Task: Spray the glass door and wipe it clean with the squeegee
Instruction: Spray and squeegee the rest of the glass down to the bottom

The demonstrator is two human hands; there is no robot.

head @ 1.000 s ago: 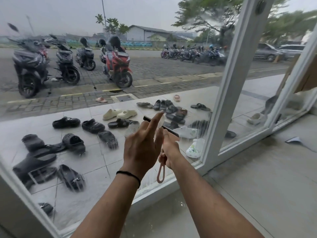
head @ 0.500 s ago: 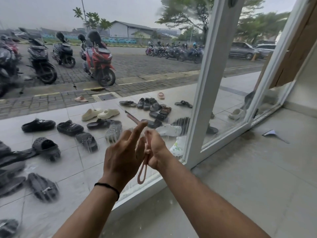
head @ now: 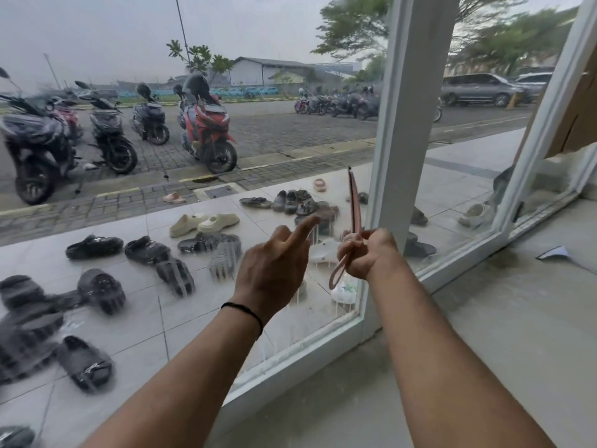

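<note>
Directly ahead, a large glass door point(head: 193, 176) fills the left and centre, bounded by a white frame post point(head: 400, 124) on the right and a white sill along the bottom. Bare grey floor point(head: 504, 334) opens to the right of the post. Against the glass near the post, the right hand point(head: 368, 253) grips a pink squeegee point(head: 353, 202), fingers curled round its looped handle, blade standing almost upright. Just beside it, the left hand point(head: 274, 270) has fingers loosely spread, forefinger extended toward the pane. Wet streaks smear the glass, blurring the sandals point(head: 145, 253) and scooters point(head: 206, 130) outside.
</note>
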